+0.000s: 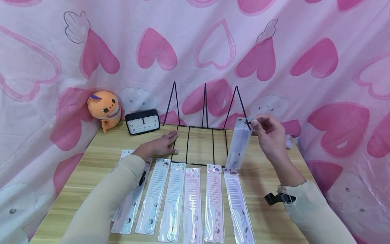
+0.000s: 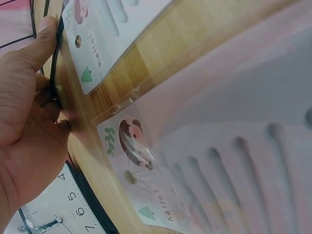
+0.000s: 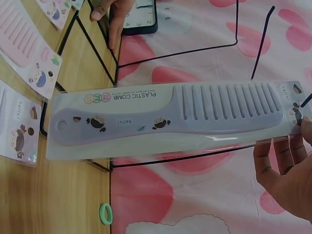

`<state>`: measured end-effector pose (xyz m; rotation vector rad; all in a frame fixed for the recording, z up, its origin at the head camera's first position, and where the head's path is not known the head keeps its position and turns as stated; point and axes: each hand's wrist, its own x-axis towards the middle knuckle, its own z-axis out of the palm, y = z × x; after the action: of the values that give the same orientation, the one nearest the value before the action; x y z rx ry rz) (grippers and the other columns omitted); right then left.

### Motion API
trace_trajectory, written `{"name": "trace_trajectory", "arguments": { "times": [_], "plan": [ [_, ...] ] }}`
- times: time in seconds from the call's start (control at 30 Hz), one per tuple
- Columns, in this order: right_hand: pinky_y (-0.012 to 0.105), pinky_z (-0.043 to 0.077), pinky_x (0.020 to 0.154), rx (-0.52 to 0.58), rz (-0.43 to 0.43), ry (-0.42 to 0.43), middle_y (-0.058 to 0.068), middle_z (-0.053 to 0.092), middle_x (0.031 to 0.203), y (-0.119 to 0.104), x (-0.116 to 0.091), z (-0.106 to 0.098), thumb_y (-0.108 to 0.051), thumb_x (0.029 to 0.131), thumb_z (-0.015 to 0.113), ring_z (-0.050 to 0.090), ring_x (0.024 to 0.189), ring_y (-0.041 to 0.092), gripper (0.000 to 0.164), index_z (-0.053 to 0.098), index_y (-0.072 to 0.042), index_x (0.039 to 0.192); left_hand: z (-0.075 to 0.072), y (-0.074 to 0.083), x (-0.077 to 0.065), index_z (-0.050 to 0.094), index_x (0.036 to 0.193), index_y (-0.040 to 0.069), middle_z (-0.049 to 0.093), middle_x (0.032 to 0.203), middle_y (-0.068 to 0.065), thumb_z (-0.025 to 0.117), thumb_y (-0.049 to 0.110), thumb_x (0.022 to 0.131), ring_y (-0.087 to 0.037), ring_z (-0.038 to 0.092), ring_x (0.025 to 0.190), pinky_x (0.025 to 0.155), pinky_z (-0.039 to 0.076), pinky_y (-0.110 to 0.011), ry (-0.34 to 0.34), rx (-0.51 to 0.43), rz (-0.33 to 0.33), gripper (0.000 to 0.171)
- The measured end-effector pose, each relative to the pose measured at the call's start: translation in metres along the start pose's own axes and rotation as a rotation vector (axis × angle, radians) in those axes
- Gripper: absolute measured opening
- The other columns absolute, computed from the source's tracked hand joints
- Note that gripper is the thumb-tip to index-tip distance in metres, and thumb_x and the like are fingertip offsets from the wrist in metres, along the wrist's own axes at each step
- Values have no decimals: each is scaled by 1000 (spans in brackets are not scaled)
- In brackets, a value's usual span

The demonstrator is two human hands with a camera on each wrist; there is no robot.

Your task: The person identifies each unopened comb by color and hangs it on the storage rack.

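My right hand [image 1: 269,134] pinches the top end of a packaged purple comb [image 3: 170,117] between thumb and fingers. The package hangs tilted at the right side of a black wire rack [image 1: 201,128], with a wire hook tip right at its hanging hole. Against the rack's left side wire rests my left hand [image 1: 161,144], its fingers reaching forward and its thumb nearer the front. In front of the rack lies a row of packaged combs, among them a blue comb [image 1: 153,196], a pink comb [image 1: 214,203] and another purple comb [image 1: 239,206]. My left sleeve partly covers the leftmost packages.
A black-framed clock [image 1: 142,122] and an orange plush toy [image 1: 105,108] stand at the back left of the wooden table [image 1: 268,217]. A pink heart-patterned curtain [image 1: 195,51] hangs behind. Beside the rack lies a small green ring [image 3: 106,213].
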<state>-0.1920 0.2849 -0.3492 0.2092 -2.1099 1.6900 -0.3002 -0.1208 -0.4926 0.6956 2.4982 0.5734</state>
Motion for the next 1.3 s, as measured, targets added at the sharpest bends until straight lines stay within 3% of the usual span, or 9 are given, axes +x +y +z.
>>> {"name": "trace_trajectory", "arguments": {
  "times": [0.17, 0.5, 0.8, 1.1, 1.3],
  "plan": [
    [17, 65, 72, -38, 10, 25, -6, 67, 94, 4, 11, 5, -11, 107, 73, 64, 82, 6, 17, 68, 3, 116, 0, -1, -1, 7, 178, 12, -7, 188, -11, 65, 50, 111, -43, -3, 173, 142, 7, -60, 3, -1, -2, 97],
    [16, 61, 75, 25, 91, 50, -4, 66, 98, 14, 38, 16, -22, 106, 75, 61, 88, 10, 10, 70, -14, 110, 1, -4, 1, 8, 178, 9, -5, 188, -15, 64, 50, 111, -47, -2, 172, 141, 7, -62, 5, -6, 20, 96],
    [15, 60, 73, 34, 101, 106, -9, 66, 93, 25, 62, 26, -20, 107, 75, 60, 84, 7, 11, 69, -11, 108, 4, -6, 1, 7, 178, 11, -6, 188, -12, 63, 53, 110, -50, -2, 171, 141, 8, -63, 0, 2, 2, 97],
    [15, 59, 75, -10, 93, 104, -8, 64, 95, 30, 82, 29, -25, 106, 75, 60, 85, 9, 16, 69, -11, 110, -1, 0, -1, 7, 178, 12, -6, 188, -13, 63, 53, 111, -49, -1, 172, 141, 9, -62, -9, 10, -7, 97],
    [14, 61, 77, -14, 142, 117, -7, 64, 98, 31, 89, 30, -27, 106, 75, 61, 89, 10, 12, 70, -17, 109, -1, 1, -2, 7, 178, 12, -5, 188, -12, 64, 53, 110, -49, -1, 172, 141, 9, -62, -9, 11, -8, 98]
  ]
}}
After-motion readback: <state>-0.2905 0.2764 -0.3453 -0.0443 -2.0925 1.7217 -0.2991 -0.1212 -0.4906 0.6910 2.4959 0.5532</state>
